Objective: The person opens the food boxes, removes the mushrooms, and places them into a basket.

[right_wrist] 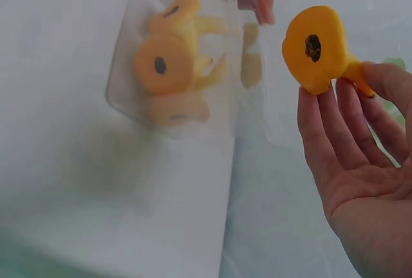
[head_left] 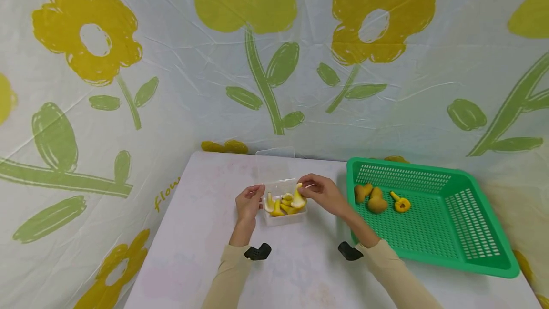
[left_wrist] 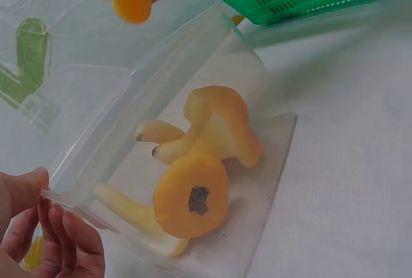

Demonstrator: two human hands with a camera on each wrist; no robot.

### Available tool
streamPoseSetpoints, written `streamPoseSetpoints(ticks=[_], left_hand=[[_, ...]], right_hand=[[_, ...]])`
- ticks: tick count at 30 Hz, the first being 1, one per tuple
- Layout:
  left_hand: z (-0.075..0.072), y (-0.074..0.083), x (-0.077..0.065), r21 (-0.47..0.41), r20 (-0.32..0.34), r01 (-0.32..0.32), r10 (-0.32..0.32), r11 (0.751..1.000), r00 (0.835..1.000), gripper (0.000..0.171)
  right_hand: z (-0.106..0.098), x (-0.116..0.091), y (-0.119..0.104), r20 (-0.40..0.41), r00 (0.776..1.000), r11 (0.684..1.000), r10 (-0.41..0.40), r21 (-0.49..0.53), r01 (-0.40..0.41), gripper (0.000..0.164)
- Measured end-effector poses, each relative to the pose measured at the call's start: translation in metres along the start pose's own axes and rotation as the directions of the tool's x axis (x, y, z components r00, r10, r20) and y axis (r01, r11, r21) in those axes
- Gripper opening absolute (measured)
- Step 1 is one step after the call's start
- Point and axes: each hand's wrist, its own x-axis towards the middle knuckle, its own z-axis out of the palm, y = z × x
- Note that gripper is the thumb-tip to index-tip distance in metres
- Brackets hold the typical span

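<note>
A clear plastic box [head_left: 285, 220] with its lid [head_left: 276, 165] raised at the back stands on the table, several yellow mushroom-shaped pieces [left_wrist: 193, 197] inside. Thumb and fingers of my left hand [head_left: 249, 205] pinch the box's left rim. Above its right side, my right hand [head_left: 328, 195] holds another yellow mushroom-shaped piece [right_wrist: 317, 47]. The thumb and fingers pinch its narrow stem, and the fingertips also touch the wide round cap. A dark spot marks the cap's middle. In the right wrist view, the cloudy wall blurs the pieces inside.
A green perforated basket [head_left: 416, 235] sits to the right on the white table [head_left: 188, 252]. Inside it lie several brown knobbly pieces [head_left: 377, 204] and one yellow mushroom-shaped piece [head_left: 401, 204]. A flower-printed curtain [head_left: 184, 70] hangs behind the table.
</note>
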Motion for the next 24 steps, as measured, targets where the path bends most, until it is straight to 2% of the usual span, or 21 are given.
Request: streamPoseSetpoints(ticks=[5,9,15,19,24], left_hand=[[-0.001,0.001,0.000,0.005,-0.002,0.001,-0.001,1.000,1.000,0.026],[0.000,0.000,0.000,0.016,-0.007,0.014,-0.014,1.000,1.000,0.026],[0.000,0.001,0.000,0.018,-0.005,0.011,-0.011,1.000,1.000,0.025],[0.000,0.001,0.000,0.022,-0.004,0.012,-0.012,1.000,1.000,0.025],[-0.001,0.000,0.000,0.022,0.001,0.007,-0.007,1.000,1.000,0.025]], right_hand=[[-0.022,-0.009,-0.006,0.028,0.999,0.996,0.042,0.074,-0.044,0.024],[-0.042,-0.016,-0.007,0.017,0.996,0.993,0.089,0.076,-0.090,0.026],[-0.073,-0.029,-0.002,-0.008,0.996,0.990,0.084,0.115,-0.082,0.027],[-0.092,-0.038,-0.002,-0.005,0.996,0.992,0.088,0.089,-0.087,0.027],[-0.112,-0.048,-0.002,-0.003,0.992,0.990,0.129,0.061,-0.129,0.032]])
